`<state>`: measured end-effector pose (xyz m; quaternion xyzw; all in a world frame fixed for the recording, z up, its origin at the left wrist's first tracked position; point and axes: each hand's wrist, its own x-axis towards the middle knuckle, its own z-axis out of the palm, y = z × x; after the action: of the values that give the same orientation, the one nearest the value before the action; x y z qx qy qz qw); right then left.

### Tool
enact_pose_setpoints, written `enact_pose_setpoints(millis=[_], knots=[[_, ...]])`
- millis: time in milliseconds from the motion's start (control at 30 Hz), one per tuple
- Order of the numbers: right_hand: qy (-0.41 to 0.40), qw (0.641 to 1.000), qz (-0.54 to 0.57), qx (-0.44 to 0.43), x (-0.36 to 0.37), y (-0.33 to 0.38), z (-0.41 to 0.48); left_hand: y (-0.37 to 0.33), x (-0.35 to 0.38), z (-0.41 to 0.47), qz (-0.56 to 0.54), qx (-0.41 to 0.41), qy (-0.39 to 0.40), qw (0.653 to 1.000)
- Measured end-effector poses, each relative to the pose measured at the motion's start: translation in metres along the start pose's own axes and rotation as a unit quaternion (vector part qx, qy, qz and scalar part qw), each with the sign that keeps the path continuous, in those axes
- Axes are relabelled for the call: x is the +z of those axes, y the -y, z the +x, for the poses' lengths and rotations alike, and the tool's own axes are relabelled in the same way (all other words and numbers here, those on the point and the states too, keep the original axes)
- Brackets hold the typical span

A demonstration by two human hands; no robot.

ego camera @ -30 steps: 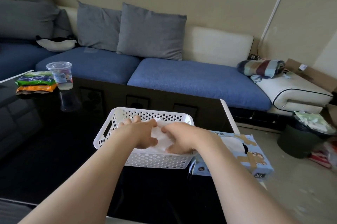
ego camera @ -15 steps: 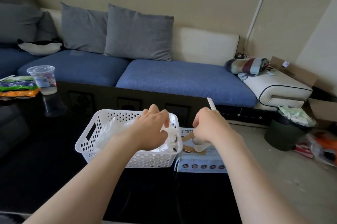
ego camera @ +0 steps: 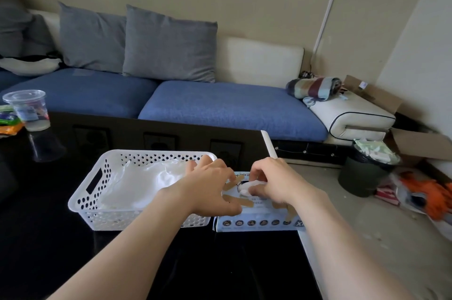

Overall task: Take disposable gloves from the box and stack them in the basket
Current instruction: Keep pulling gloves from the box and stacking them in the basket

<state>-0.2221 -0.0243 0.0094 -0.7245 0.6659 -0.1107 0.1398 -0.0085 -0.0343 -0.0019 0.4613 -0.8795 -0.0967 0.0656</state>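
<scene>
A white perforated basket stands on the black table and holds a pile of clear disposable gloves. Right beside it lies the light blue glove box, its opening facing up. My right hand is over that opening, fingers curled, pinching a white glove that pokes out of it. My left hand hovers over the basket's right end and the box's left edge, fingers spread and holding nothing.
A lidded clear plastic cup and snack packets sit at the table's far left. A blue sofa with grey cushions runs behind. On the floor to the right stand a dark waste bin and orange clutter.
My left hand let go of the gloves in the basket and moved right, toward the box. My right hand stayed over the box opening and now pinches a glove there.
</scene>
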Motion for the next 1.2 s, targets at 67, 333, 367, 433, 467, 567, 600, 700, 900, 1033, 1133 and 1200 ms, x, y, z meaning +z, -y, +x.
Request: enact_pose_setpoints(millis=[67, 333, 367, 433, 467, 567, 600, 700, 900, 1033, 1133, 1200], knots=[[-0.018, 1.0, 0.022, -0.015, 0.003, -0.006, 0.004, -0.004, 0.002, 0.002, 0.009, -0.011, 0.006, 1.0], [-0.107, 0.989, 0.079, -0.068, 0.013, -0.016, 0.011, -0.008, 0.005, 0.011, 0.009, -0.036, 0.026, 0.999], [-0.124, 0.986, 0.089, -0.067, 0.014, -0.017, 0.012, -0.008, 0.005, 0.011, 0.01, -0.038, 0.026, 0.999], [-0.146, 0.98, 0.117, -0.06, 0.015, -0.016, 0.014, -0.008, 0.005, 0.012, 0.011, -0.041, 0.024, 0.999], [-0.152, 0.979, 0.125, -0.059, 0.014, -0.015, 0.014, -0.008, 0.005, 0.012, 0.011, -0.043, 0.023, 0.999], [-0.176, 0.974, 0.127, -0.058, 0.013, -0.01, 0.014, -0.008, 0.005, 0.012, 0.008, -0.048, 0.028, 0.998], [-0.197, 0.969, 0.134, -0.058, 0.012, -0.008, 0.014, -0.008, 0.005, 0.012, 0.007, -0.049, 0.029, 0.998], [-0.273, 0.947, 0.159, -0.064, 0.009, -0.003, 0.014, -0.009, 0.004, 0.011, 0.014, -0.047, 0.03, 0.998], [-0.392, 0.885, 0.247, -0.052, -0.003, 0.01, 0.008, -0.007, 0.007, 0.01, 0.014, -0.046, 0.029, 0.998], [-0.427, 0.852, 0.301, -0.03, -0.013, 0.018, 0.005, -0.006, 0.008, 0.009, -0.016, -0.052, 0.024, 0.998], [-0.427, 0.835, 0.348, -0.009, -0.017, 0.023, 0.003, -0.005, 0.007, 0.009, -0.063, -0.062, -0.015, 0.996], [-0.416, 0.825, 0.383, 0.014, -0.018, 0.027, 0.002, -0.008, 0.002, 0.01, -0.098, -0.072, -0.051, 0.991]])
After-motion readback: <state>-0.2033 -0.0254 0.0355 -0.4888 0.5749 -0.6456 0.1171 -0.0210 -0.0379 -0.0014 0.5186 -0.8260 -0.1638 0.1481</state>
